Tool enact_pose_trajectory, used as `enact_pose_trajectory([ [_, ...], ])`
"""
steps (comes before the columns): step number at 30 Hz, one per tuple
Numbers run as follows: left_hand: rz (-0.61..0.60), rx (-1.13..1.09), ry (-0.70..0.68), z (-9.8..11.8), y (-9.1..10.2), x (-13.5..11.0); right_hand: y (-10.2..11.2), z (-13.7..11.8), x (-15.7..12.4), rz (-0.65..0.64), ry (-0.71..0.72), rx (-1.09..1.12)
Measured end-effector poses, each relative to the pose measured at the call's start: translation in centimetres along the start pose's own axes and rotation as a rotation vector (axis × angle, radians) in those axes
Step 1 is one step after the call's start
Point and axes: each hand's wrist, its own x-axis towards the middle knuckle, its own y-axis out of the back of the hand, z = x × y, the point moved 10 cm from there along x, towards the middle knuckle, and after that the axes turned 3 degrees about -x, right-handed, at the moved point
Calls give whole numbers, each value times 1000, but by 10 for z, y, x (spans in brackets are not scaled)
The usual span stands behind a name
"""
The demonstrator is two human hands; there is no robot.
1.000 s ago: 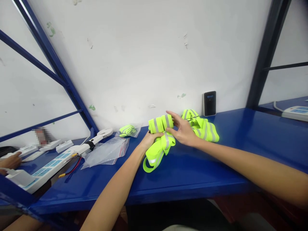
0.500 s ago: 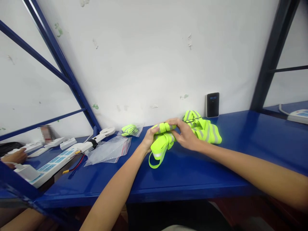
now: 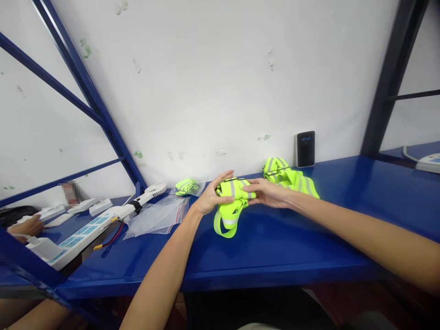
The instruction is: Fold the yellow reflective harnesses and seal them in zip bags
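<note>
Both my hands hold a folded neon-yellow reflective strap bundle (image 3: 231, 201) just above the blue shelf (image 3: 275, 247). My left hand (image 3: 210, 196) grips its left end, fingers curled round it. My right hand (image 3: 268, 192) presses its right end with the fingers closed on the strap. A loop of the strap hangs down to the shelf in front. Behind my right hand lies a heap of more neon-yellow straps (image 3: 292, 179).
A pile of clear zip bags (image 3: 156, 217) and one bagged strap (image 3: 187, 185) lie to the left, beside a white hand fan (image 3: 146, 195) and a power strip (image 3: 82, 233). A black device (image 3: 305, 149) leans on the wall. Another person's hand (image 3: 29, 227) is at far left.
The bundle has been folded tighter and lowered slightly; my right hand shifted from above the bundle to its right end, and the hanging loop has shortened.
</note>
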Motion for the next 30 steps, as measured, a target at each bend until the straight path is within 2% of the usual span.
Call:
enact_pose_trajectory([
  [3,56,-68,13,-2,8,1,1,0,0,23,3,44],
  [7,231,-137,15,-13,24,6,22,-11,1,261,168,47],
  [10,193,-136,88,-28,17,11,33,-20,-3,365,256,0],
  [12,129,-139,140,-37,9,12,35,-21,-3,358,256,-31],
  [15,66,-145,202,-47,0,10,31,-15,0,235,175,-36],
  [18,61,-135,229,-50,-3,7,27,-11,1,128,111,-15],
  [21,59,-146,237,-48,-5,6,23,-12,1,85,115,-4],
  [26,36,-227,276,-44,-10,4,21,-14,0,146,160,20],
  [30,146,-238,294,-48,-4,4,27,-16,1,266,244,-19],
])
